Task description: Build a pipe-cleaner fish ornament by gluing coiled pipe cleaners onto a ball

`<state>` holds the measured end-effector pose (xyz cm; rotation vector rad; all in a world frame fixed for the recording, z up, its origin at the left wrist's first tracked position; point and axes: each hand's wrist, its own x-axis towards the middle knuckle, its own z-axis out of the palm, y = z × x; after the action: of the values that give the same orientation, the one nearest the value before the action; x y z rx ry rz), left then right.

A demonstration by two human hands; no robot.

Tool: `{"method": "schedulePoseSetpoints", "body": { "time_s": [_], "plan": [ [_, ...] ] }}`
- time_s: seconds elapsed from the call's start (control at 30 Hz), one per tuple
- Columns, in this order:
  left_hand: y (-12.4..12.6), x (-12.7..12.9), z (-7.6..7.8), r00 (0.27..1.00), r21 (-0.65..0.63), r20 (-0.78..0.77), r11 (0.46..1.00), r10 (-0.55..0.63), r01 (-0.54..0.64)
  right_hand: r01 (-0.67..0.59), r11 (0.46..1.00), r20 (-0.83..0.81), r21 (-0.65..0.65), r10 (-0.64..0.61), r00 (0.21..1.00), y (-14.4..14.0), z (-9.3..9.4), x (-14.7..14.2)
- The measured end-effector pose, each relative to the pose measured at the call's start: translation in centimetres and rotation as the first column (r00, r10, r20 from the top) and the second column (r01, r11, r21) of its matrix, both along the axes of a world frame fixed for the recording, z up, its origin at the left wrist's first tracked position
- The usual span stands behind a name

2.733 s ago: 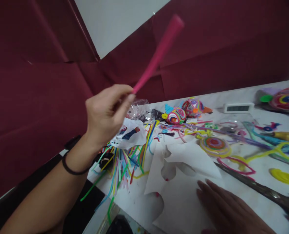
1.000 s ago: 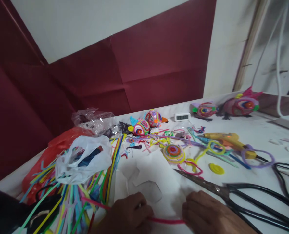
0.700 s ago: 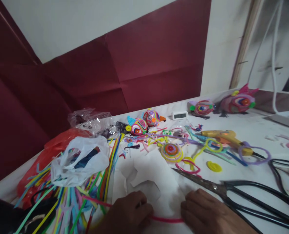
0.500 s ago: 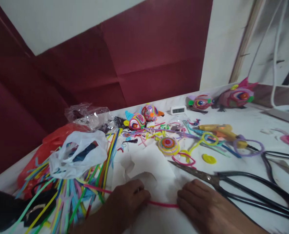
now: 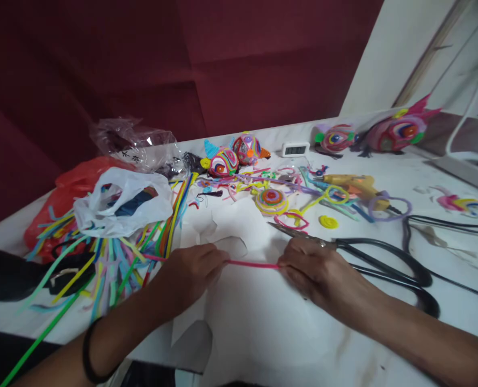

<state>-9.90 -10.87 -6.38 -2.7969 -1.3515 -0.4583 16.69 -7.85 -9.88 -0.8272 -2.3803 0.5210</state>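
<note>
A pink pipe cleaner (image 5: 252,264) is stretched level between my two hands, low over the white paper (image 5: 259,301) on the table. My left hand (image 5: 188,274) pinches its left part; the free left end trails toward the pile of coloured pipe cleaners (image 5: 114,252). My right hand (image 5: 317,271) pinches the right end. Just behind my right hand lie large black-handled scissors (image 5: 368,258), blades pointing left.
A white plastic bag (image 5: 122,201), a red bag (image 5: 67,188) and a clear bag (image 5: 132,142) sit at the left. Coiled pipe-cleaner figures (image 5: 233,156), a small white clock (image 5: 295,149), a yellow glue gun (image 5: 357,188) and two fish-like figures (image 5: 384,131) lie farther back.
My left hand came down from holding the pink pipe cleaner in the air. Both hands now hold it taut over the paper, and my view has tilted down.
</note>
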Motion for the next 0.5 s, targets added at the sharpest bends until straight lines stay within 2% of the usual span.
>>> {"method": "schedulePoseSetpoints", "body": {
  "time_s": [0.1,0.17,0.23,0.3,0.33,0.4,0.5],
  "plan": [
    [0.0,0.2,0.7,1.000,-0.018,0.008,0.999,0.029,-0.029,-0.006,0.987,-0.048,-0.162,-0.002,0.999,0.3,0.3,0.0],
    [0.1,0.4,1.3,0.999,-0.057,0.013,0.997,0.053,-0.052,0.009,0.949,-0.074,-0.316,-0.034,0.997,0.4,0.5,-0.2],
    [0.3,0.6,2.0,0.997,-0.125,0.026,0.989,0.079,-0.075,0.022,0.871,-0.119,-0.491,-0.093,0.989,0.5,0.5,-0.3],
    [0.4,0.8,2.6,0.992,-0.253,0.064,0.963,0.113,-0.094,0.005,0.767,-0.169,-0.642,-0.149,0.974,0.6,0.7,-0.5],
    [0.5,1.0,2.9,0.985,-0.341,0.097,0.935,0.141,-0.100,-0.012,0.715,-0.189,-0.699,-0.169,0.967,0.6,0.8,-0.5],
    [0.5,1.3,3.4,0.959,-0.527,0.170,0.843,0.227,-0.106,-0.046,0.627,-0.211,-0.777,-0.192,0.958,0.6,1.1,-0.7],
    [0.6,2.0,3.9,0.897,-0.721,0.253,0.689,0.362,-0.075,-0.063,0.541,-0.224,-0.839,-0.239,0.945,0.7,1.7,-0.9]
  ]
}}
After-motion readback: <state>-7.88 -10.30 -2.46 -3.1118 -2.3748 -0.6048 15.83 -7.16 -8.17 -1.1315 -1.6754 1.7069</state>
